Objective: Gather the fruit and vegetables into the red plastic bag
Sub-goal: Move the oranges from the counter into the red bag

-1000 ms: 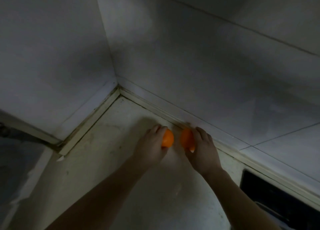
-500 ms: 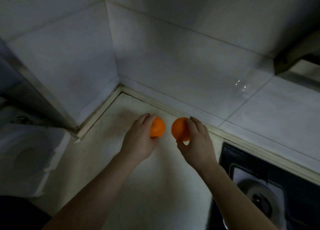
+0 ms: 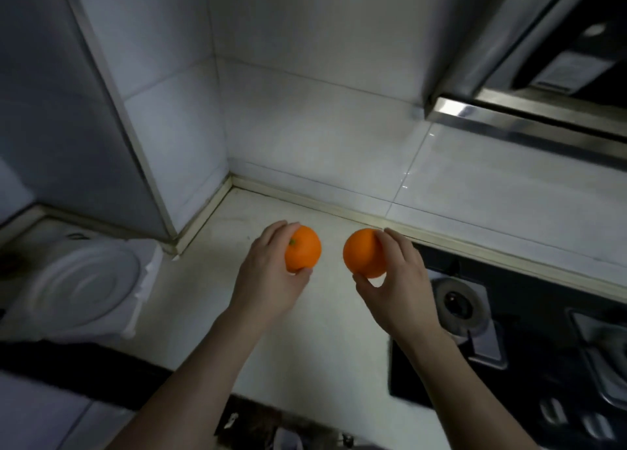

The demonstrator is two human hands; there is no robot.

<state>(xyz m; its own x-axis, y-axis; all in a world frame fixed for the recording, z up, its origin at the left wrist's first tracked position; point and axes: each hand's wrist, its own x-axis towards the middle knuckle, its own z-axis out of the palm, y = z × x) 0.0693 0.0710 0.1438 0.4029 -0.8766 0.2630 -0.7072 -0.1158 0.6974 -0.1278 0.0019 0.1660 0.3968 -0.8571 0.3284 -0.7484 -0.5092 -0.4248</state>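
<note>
A pale countertop [image 3: 190, 313] ran into a tiled corner, with a black hob [image 3: 543, 313] at its right end. Over the counter, the left hand [image 3: 268, 280] gripped the first orange [image 3: 303, 252] between fingers and thumb, and the right hand [image 3: 400, 290] held the second orange [image 3: 363, 252] the same way. The two fruits sat side by side, near each other but apart.

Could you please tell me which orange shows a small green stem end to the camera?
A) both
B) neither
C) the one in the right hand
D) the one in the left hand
D: the left orange, held in the left hand, has a green stem spot on top, while the right orange in the right hand shows only plain peel.
</note>
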